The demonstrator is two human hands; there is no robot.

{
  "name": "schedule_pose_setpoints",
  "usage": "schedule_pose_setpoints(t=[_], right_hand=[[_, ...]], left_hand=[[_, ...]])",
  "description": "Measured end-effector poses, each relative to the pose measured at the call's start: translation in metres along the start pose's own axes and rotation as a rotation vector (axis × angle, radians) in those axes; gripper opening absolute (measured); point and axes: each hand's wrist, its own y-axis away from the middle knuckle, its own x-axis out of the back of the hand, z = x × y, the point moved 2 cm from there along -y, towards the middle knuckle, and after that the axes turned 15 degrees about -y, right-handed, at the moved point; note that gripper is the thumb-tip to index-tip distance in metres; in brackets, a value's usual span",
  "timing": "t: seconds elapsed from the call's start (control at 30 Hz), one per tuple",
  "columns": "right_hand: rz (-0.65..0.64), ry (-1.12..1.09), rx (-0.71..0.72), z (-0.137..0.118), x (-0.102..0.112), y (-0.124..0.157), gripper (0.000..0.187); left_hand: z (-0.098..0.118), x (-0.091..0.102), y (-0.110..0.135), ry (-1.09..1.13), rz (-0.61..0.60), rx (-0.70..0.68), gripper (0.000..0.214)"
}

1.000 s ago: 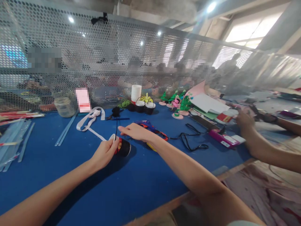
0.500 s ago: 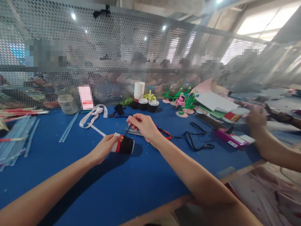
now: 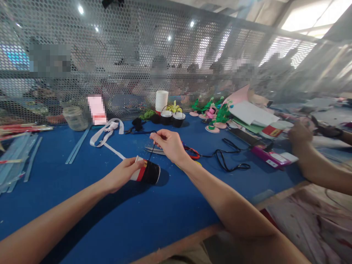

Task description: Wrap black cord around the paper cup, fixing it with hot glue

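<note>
A paper cup (image 3: 151, 173) lies tilted on its side above the blue table, its lower part wrapped in black yarn and its other part red and white. My left hand (image 3: 127, 171) is closed round the cup's rim end. My right hand (image 3: 168, 143) pinches a strand of black yarn (image 3: 152, 152) that runs taut up from the cup. Behind the right hand lie scissors (image 3: 191, 152) with red handles, partly hidden by the wrist. White double-sided tape (image 3: 114, 151) trails from a loose loop toward my left hand.
Two black-wrapped cups (image 3: 178, 119) with handles stand near a stack of paper cups (image 3: 162, 101). Green and pink craft plants (image 3: 221, 116), a purple glue gun (image 3: 271, 159) and its black cord (image 3: 228, 167) lie rightward. A co-worker's arm (image 3: 316, 161) reaches in. Glue sticks (image 3: 20, 161) lie left.
The right hand stays pinched on the yarn, and the strand between it and the cup looks a little longer. The cup has shifted slightly right, and the view has tilted a little.
</note>
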Motion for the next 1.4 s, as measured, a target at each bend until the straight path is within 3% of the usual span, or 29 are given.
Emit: schedule_pose_setpoints(t=[0.33,0.97,1.17,1.4], right_hand=[[-0.045,0.109,0.01,0.006,-0.001,-0.001,0.025],[-0.229,0.079,-0.122,0.006,-0.011,0.004,0.022],[-0.294,0.023,-0.222,0.01,-0.013,0.006,0.02],[-0.339,0.09,-0.237,0.003,-0.014,0.01,0.022]], left_hand=[[0.012,-0.002,0.01,-0.141,-0.037,-0.123,0.027],[0.01,0.001,0.015,-0.252,0.064,-0.238,0.027],[0.01,0.002,0.015,-0.257,0.075,-0.263,0.028],[0.012,0.0,0.017,-0.173,0.062,-0.259,0.025]])
